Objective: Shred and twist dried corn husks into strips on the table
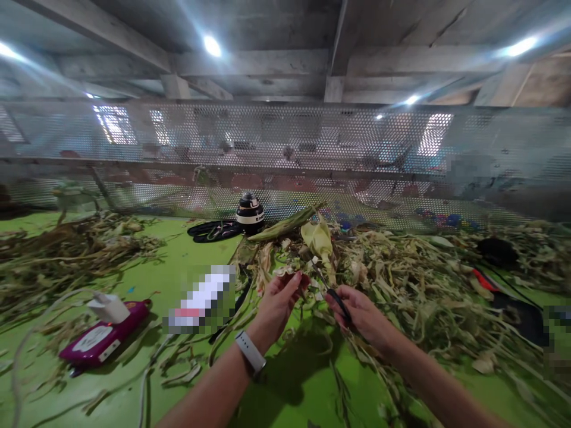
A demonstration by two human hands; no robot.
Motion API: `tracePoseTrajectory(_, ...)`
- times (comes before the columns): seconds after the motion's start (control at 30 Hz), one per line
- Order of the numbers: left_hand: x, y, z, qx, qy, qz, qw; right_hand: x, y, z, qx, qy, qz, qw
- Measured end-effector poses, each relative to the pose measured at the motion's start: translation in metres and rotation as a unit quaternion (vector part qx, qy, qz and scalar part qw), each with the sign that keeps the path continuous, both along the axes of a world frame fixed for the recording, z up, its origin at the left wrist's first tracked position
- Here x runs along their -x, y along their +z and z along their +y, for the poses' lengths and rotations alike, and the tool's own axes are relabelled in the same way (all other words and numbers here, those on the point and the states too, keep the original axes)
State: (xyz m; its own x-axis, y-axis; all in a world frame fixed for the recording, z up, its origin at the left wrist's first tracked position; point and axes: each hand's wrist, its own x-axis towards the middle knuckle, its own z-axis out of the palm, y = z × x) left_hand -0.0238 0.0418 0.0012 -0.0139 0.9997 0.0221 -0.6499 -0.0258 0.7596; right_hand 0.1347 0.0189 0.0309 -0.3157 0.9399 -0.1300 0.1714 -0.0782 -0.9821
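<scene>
My left hand [276,303], a white band on its wrist, is closed in a pinch on a pale, dried piece of leaf [285,271]. The piece is small and partly hidden by the fingers. Scissors with black handles [339,304] are gripped in my right hand [359,312], their blades pointing forward and left, close to the left fingertips. Just beyond the blades, a large yellow-green leaf [317,236] stands up from the plant litter. A bundle of long green leaves [289,223] lies slanted behind my left hand.
Dried leaves and stems [401,273] heap on the right of the green table [191,246], another pile [84,244] at left. A magenta power strip [104,336] with a white plug, a blurred-out phone-like object [203,300], cables and a black-and-white rounded container [250,214] stand about. A perforated metal screen [276,134] rises behind.
</scene>
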Motion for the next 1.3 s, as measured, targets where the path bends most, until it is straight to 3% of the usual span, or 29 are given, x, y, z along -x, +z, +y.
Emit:
tracePoseTrajectory(0.17,0.002,0.002,0.001,0.004,0.003,-0.016,1.0,-0.002,-0.001,0.002,0.002,-0.009,0.008,1.0)
tracePoseTrajectory(0.37,0.007,0.004,0.002,0.028,0.027,0.051,0.998,-0.013,0.004,0.011,-0.023,-0.041,0.03,0.998)
tracePoseTrajectory(0.53,0.014,0.003,0.001,0.004,-0.001,0.128,0.992,-0.032,0.014,0.014,-0.015,0.052,-0.01,0.998)
tracePoseTrajectory(0.67,0.02,0.006,0.0,-0.001,-0.037,0.118,0.992,-0.054,0.015,0.018,-0.006,0.123,-0.023,0.992)
tracePoseTrajectory(0.77,0.021,0.01,-0.002,0.014,-0.012,0.097,0.995,-0.063,0.015,0.019,0.01,0.184,-0.029,0.982)
tracePoseTrajectory(0.83,0.02,0.011,-0.003,0.04,0.007,0.085,0.995,-0.063,0.016,0.017,0.02,0.21,-0.036,0.977)
tracePoseTrajectory(1.0,0.019,0.013,-0.008,0.08,-0.015,0.091,0.992,-0.049,0.017,0.008,0.019,0.223,-0.053,0.973)
tracePoseTrajectory(1.3,0.017,0.007,-0.008,0.101,0.002,0.087,0.991,-0.036,0.012,0.006,-0.03,0.197,-0.084,0.976)
